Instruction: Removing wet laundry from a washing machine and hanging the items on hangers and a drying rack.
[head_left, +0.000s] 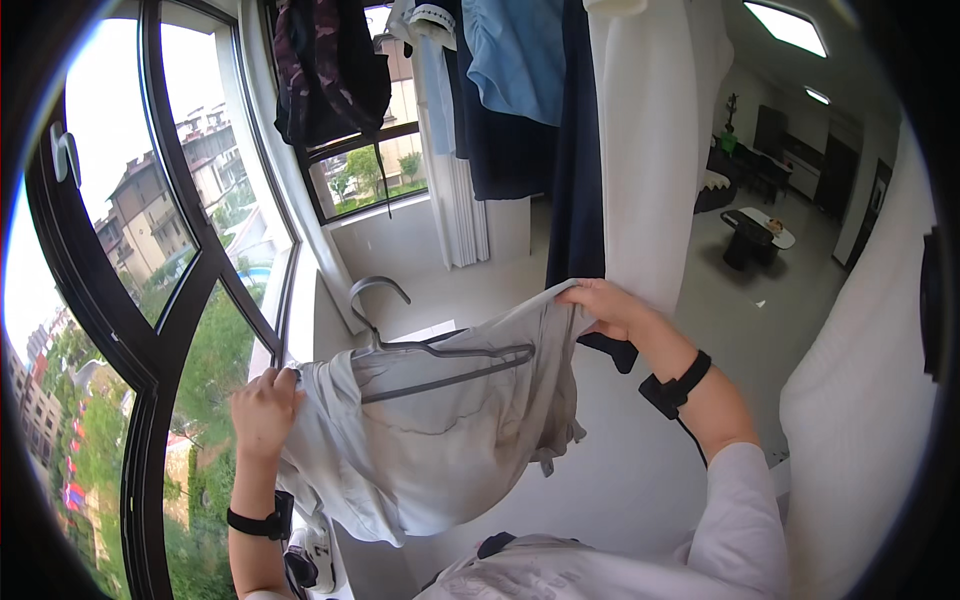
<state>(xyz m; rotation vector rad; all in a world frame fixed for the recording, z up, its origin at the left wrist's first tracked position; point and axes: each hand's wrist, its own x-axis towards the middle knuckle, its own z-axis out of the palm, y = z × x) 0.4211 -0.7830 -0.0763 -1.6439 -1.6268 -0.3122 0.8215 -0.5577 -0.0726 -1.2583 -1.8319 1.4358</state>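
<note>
A light grey garment (442, 442) hangs stretched between my hands at about waist height. Its left part is draped over one end of a dark grey clothes hanger (442, 347), whose hook points up. My left hand (266, 412) is closed at that end, gripping the cloth and perhaps the hanger tip, which is hidden. With my right hand (604, 306) I pinch the garment's upper right edge and hold it out past the hanger's other end. That right hanger end shows bare in front of the cloth.
Dark-framed windows (214, 259) run along my left, with a pair of shoes (311, 555) on the ledge below. Overhead hang a backpack (330, 75), a blue garment (514, 60), dark trousers (577, 150) and a long white cloth (645, 150). A low table (757, 232) stands in the room at right.
</note>
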